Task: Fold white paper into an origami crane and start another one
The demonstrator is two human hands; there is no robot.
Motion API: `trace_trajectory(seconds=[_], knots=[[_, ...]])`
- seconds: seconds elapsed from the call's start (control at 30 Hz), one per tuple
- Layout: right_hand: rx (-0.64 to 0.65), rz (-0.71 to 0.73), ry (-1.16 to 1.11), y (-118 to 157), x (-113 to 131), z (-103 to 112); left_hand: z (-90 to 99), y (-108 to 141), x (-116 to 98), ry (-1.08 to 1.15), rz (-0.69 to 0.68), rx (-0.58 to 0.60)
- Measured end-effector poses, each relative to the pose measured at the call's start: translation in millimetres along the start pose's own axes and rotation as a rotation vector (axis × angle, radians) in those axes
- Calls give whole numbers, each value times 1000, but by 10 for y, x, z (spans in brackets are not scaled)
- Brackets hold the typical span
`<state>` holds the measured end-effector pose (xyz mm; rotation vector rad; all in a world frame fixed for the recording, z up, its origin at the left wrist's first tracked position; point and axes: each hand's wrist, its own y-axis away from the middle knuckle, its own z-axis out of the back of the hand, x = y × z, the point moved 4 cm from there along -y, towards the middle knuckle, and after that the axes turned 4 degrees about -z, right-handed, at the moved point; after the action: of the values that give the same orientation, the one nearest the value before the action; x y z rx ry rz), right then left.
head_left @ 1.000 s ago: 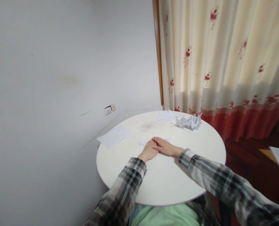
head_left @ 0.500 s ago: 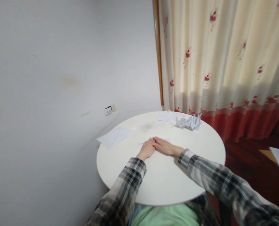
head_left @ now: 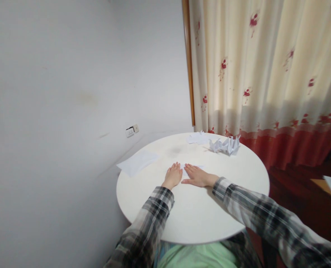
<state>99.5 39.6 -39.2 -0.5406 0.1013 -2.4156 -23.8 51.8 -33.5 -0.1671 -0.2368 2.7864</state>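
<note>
On the round white table [head_left: 199, 216], a piece of folded white paper [head_left: 183, 171] lies mostly hidden beneath my two hands. My left hand [head_left: 173, 174] presses flat on its left part, fingers stretched forward. My right hand [head_left: 196, 175] lies flat over its right part, with the thumb spread toward the left hand. A narrow strip of the paper shows between the hands, and a thin tip sticks out beyond the right fingers. Neither hand grips anything.
A flat white sheet [head_left: 137, 163] lies at the table's left edge, close to the wall. Several folded paper cranes [head_left: 229, 146] stand at the back right, beside more paper [head_left: 198, 138]. A wall socket [head_left: 130, 131] is behind. Patterned curtains [head_left: 266, 74] hang at the right.
My hands have moved apart from touching each other, and the right thumb has spread. Paper now shows between them. The view has shifted slightly.
</note>
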Motion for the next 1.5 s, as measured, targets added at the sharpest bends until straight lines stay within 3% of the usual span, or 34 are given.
trace_trajectory(seconds=[0.23, 0.4, 0.47, 0.9, 1.17, 1.5], knots=[[49, -5, -23, 42, -83, 16, -70, -20, 24, 109, -90, -14], [25, -14, -28, 66, -192, 34, 16, 20, -78, 511, -310, -98], [11, -23, -51, 51, -237, 35, 51, 39, -96, 629, -334, -119], [-207, 36, -461, 86, -360, 205, -24, -27, 1, 724, -226, -212], [-311, -27, -339, 79, -327, 289, 5, -49, 8, 655, -109, -241], [-300, -97, -395, 33, -384, 231, 41, -51, -53, 740, -90, -203]])
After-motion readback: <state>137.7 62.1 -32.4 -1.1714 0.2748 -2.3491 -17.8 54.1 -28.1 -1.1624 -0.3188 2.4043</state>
